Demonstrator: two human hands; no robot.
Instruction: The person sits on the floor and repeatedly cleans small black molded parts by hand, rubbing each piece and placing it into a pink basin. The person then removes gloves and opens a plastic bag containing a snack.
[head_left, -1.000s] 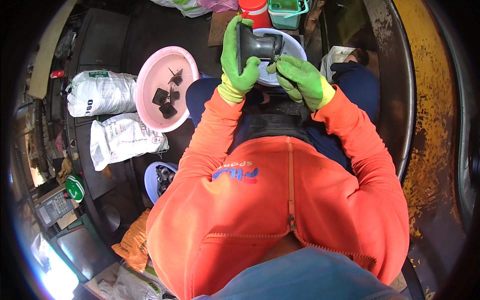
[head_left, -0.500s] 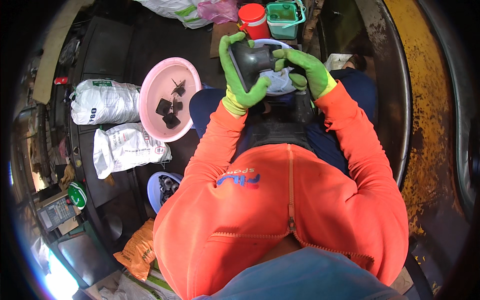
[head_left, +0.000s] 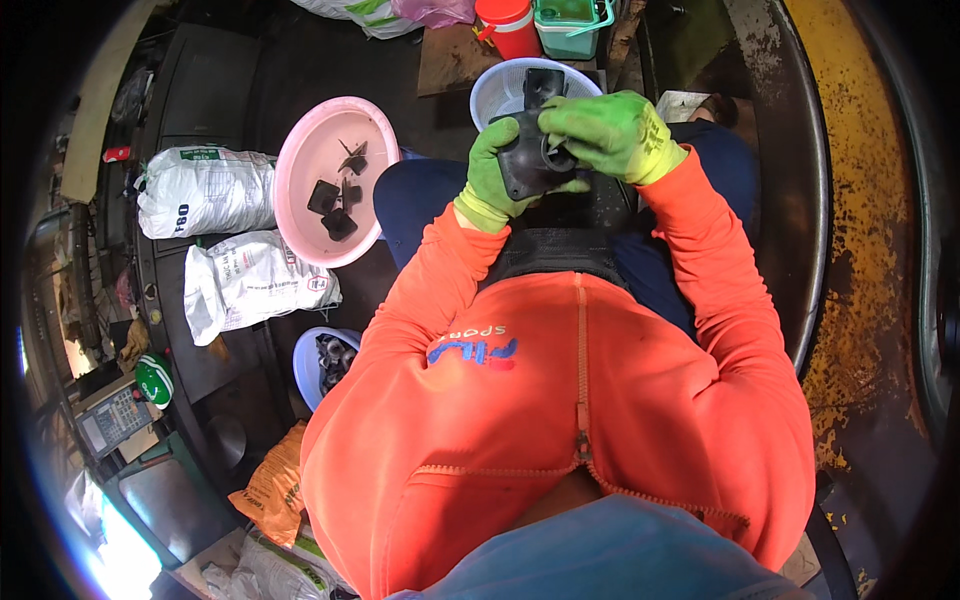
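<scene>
green-gloved left hand (head_left: 490,172) grips a black rubber part (head_left: 527,160) from below, fingers wrapped around it over the lap. right hand (head_left: 603,131) clasps its top edge, just in front of a white mesh basket (head_left: 492,92); a pink bowl (head_left: 310,150) with dark pieces sits to the left.

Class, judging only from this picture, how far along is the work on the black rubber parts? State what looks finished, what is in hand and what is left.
Looks done: a few black pieces lie in the pink bowl, though whether they are finished cannot be told. In hand: the left hand holds a black rubber part while the right hand works at it. Possibly left: another part in the white basket and more in the blue bowl.
</scene>
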